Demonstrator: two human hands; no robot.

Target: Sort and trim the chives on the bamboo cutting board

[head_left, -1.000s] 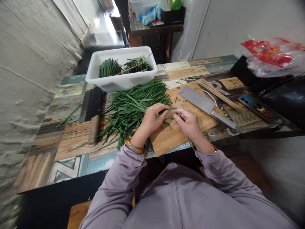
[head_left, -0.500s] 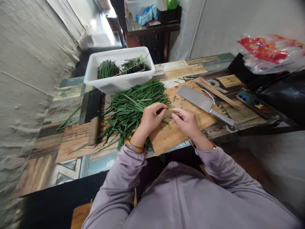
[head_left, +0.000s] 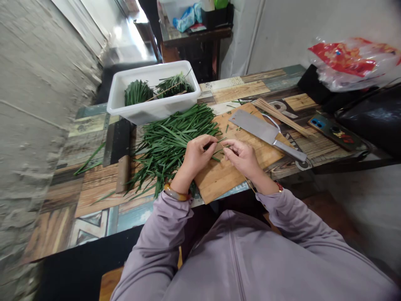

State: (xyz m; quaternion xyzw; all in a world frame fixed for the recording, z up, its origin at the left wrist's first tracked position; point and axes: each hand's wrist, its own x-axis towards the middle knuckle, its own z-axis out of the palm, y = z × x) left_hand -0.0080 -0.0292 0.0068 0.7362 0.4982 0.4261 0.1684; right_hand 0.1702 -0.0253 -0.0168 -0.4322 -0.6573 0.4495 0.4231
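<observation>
Over the cutting board (head_left: 216,184), both hands are close together with their fingertips pinched. My left hand (head_left: 199,154) is closed on a thin green garlic chive (head_left: 222,139). Just to its right, my right hand (head_left: 242,156) is closed too, with a bit of green at its fingertips. A thin pale stick, looking like a bamboo skewer (head_left: 250,186), pokes out below the right palm; its other end is hidden by the fingers. A big heap of garlic chives (head_left: 175,138) lies beside and behind my left hand. Right of the hands, a cleaver (head_left: 255,125) rests flat on the board.
Behind the heap stands a white plastic tub (head_left: 156,109) holding bundles of chives. Loose bamboo skewers (head_left: 282,117) and a phone (head_left: 335,131) lie at the right. Another cleaver with a wooden handle (head_left: 123,173) lies left. A plastic bag (head_left: 351,62) sits at the back right.
The view has shifted slightly. Both hands remain pinched over the board, their fingertips a little further apart than before.
</observation>
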